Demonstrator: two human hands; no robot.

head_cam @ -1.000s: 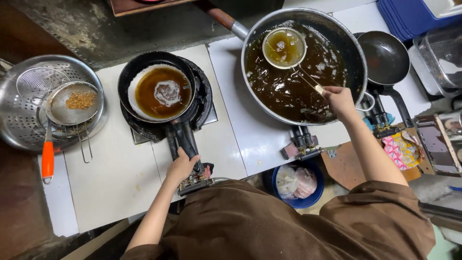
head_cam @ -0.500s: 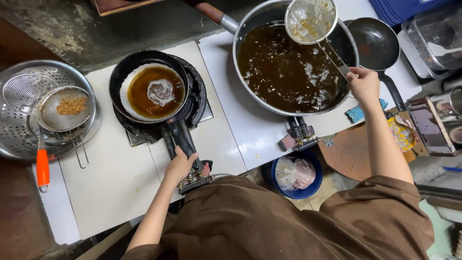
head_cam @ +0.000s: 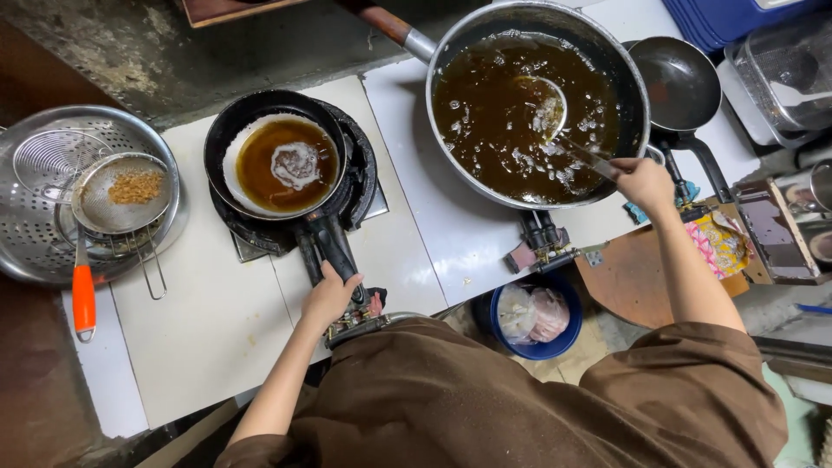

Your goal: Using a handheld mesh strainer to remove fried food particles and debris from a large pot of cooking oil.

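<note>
My right hand (head_cam: 643, 180) is clenched on the handle of a ladle (head_cam: 544, 107), whose bowl sits dipped in the dark oil of the large wok (head_cam: 624, 78) on the right burner. My left hand (head_cam: 329, 297) grasps the black handle of the small frying pan (head_cam: 227, 130), which sits on the left burner holding brown oil and a pale batter ring. Far left: a metal colander (head_cam: 35, 234) bearing an orange-handled strainer (head_cam: 117, 191) with fried crumbs. A blue bucket (head_cam: 536, 316) stands below the counter.
</note>
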